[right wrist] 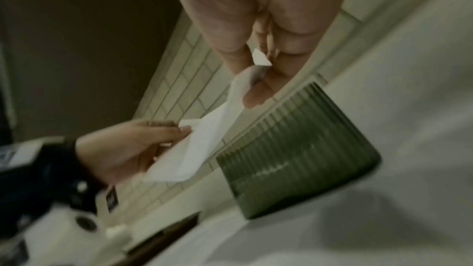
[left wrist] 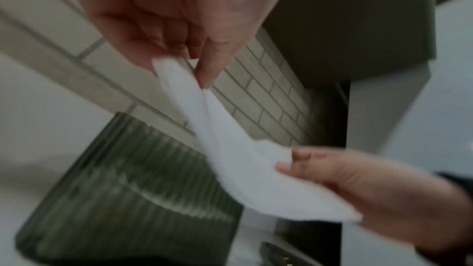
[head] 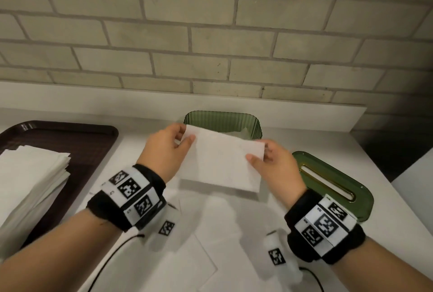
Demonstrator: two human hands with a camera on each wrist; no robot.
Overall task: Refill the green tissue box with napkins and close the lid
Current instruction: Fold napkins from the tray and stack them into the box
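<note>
Both hands hold one white napkin point(head: 222, 163) in the air, just in front of the open green ribbed tissue box point(head: 222, 119). My left hand point(head: 185, 138) pinches its far left corner; my right hand point(head: 256, 157) pinches its right edge. Some white paper shows inside the box. The green lid point(head: 332, 181), with a slot along its middle, lies flat on the counter right of the box. In the left wrist view the napkin point(left wrist: 230, 145) sags between the hands above the box point(left wrist: 133, 189). The right wrist view shows the napkin point(right wrist: 202, 141) beside the box point(right wrist: 294, 149).
A dark brown tray point(head: 77, 142) at the left carries a stack of white napkins point(head: 30, 179). Another napkin sheet point(head: 187, 261) lies on the white counter near me. A brick wall point(head: 210, 34) stands close behind the box. Cables trail from both wristbands.
</note>
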